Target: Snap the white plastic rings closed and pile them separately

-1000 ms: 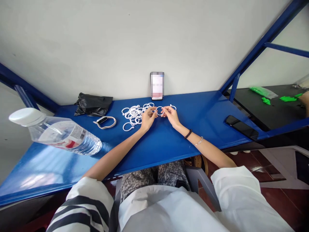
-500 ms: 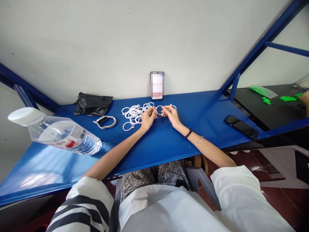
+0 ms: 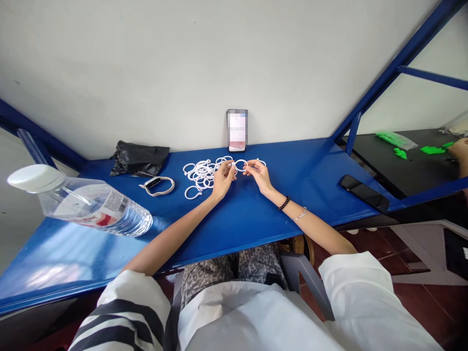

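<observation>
Between my two hands, a white curtain ring (image 3: 241, 161) is held above the blue table. My right hand (image 3: 259, 174) pinches its right side with thumb and fingertips. At the ring's left side, my left hand (image 3: 223, 179) has its fingertips closed on the edge, partly hiding it. A loose pile of similar white rings (image 3: 202, 170) lies just left of my left hand and partly behind it. Another white ring (image 3: 262, 162) shows behind my right hand, mostly covered by it.
A phone (image 3: 237, 130) leans against the wall. Leftward are a black plastic bag (image 3: 141, 158), a watch (image 3: 158, 186) and a tall water bottle (image 3: 98, 204). Another phone (image 3: 363, 192) lies right. Beyond the frame, another person's hand (image 3: 459, 148) is near green pieces (image 3: 433, 149).
The view has shifted slightly. Both hands stay at the same ring, with small movements of the left fingers. More of the other person's hand shows at the right edge.
</observation>
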A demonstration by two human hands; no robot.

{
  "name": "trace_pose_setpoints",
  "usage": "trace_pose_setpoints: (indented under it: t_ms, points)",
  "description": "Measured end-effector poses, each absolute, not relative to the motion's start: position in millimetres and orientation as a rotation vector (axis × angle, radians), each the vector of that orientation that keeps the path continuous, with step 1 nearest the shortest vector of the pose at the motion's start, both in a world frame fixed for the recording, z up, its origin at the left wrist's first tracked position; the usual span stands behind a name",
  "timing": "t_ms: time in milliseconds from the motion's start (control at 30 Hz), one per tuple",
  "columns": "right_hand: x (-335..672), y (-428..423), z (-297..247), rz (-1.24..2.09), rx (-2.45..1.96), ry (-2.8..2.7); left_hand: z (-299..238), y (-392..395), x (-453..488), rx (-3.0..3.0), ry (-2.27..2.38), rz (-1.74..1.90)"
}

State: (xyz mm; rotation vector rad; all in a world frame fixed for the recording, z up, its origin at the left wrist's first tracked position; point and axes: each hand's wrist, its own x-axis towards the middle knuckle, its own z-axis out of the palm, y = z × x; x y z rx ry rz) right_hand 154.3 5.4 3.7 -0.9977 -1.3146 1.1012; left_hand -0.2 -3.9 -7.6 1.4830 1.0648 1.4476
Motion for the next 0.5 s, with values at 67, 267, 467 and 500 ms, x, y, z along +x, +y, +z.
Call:
trace_pose_setpoints:
  t_ms: [67, 267, 467, 500]
  points:
    - [154.5, 5.2, 3.3, 1.096, -0.985, -1.339, -9.0, -2.8, 0.1, 1.466, 1.076, 1.455]
    - [154.7, 3.2, 2.6, 0.979, -0.967, -1.479, -9.9, -2.0, 0.3, 1.467, 1.043, 1.476]
    - [155.7, 2.8, 4.2, 0.787, -0.933, -1.553, -5.0, -4.9, 0.9, 1.474, 1.016, 1.44]
    - [156.2, 3.2, 3.9, 0.774, -0.938, -1.551, -4.4, -5.3, 1.1, 1.473, 1.007, 1.433]
